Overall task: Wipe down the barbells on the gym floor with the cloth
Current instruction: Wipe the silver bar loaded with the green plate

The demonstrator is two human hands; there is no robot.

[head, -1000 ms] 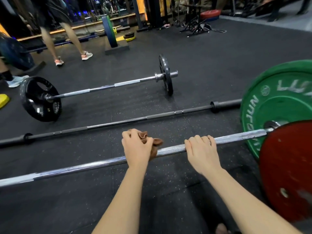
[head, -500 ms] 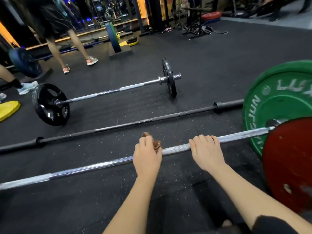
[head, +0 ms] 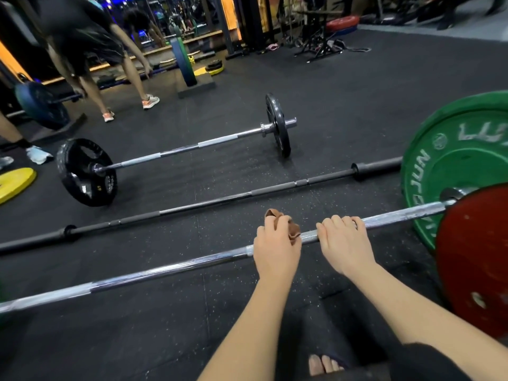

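A chrome barbell point(head: 154, 273) lies across the floor right in front of me, carrying a red plate point(head: 478, 259) and a green plate point(head: 439, 171) at its right end. My left hand point(head: 275, 248) grips a brown cloth point(head: 291, 228) wrapped over this bar near its middle. My right hand point(head: 345, 243) grips the bare bar just to the right, fingers curled over it. Behind it lies a black empty barbell point(head: 220, 202). Farther back rests a silver barbell point(head: 187, 148) with small black plates point(head: 86, 171) at both ends.
A yellow plate point(head: 13, 184) lies at the left edge. A person point(head: 90, 50) bends over another barbell at the back left, near a blue plate point(head: 41, 105) and a standing plate point(head: 184, 61). My bare toes point(head: 325, 364) show at the bottom.
My left hand with the cloth has slid rightward along the chrome bar, closing the gap to my right hand. The person at the back left has bent lower.
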